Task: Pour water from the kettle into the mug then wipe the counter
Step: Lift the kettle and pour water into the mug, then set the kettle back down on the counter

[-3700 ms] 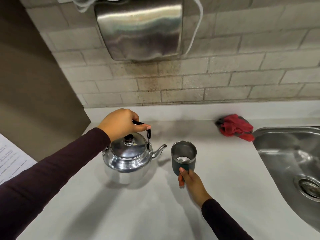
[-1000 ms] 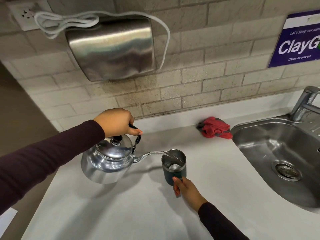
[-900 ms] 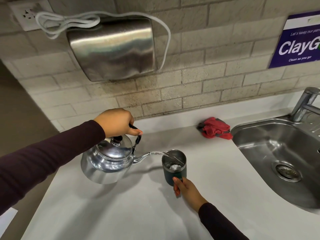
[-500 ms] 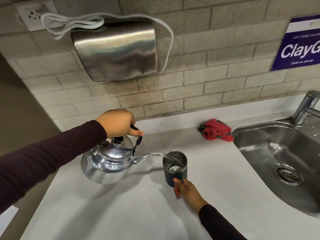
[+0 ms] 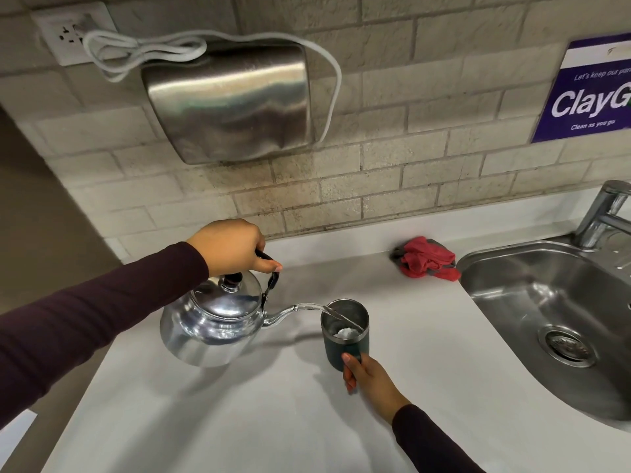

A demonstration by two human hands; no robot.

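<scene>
Presently listed: one polished metal kettle (image 5: 213,322), held clear above the left part of the white desk (image 5: 273,421), tilted so its spout points right and slightly down toward the mug (image 5: 345,331); its long axis, handle side to spout tip, runs left to right. A thin stream of water (image 5: 327,312) arcs from the spout into the mug's open mouth. The left hand (image 5: 230,247) is clenched around the black bail handle over the lid, which looks the proper hold. Judged rigid, smooth-sided and slippery, and probably weighty with water inside, so the body is a poor place to grip. One dark green mug with a steel lining, upright on the desk just right of the kettle, mouth up, a little water showing at the bottom. The right hand (image 5: 367,377) grasps the mug's near side at the handle, fingers (image 5: 349,370) wrapped there, steadying it. Likely stiff and stable, though tippable if nudged. One red cloth (image 5: 426,259), crumpled, soft, lying at the far side beside the steel sink (image 5: 512,302), untouched; any fold would serve for gripping.
</scene>
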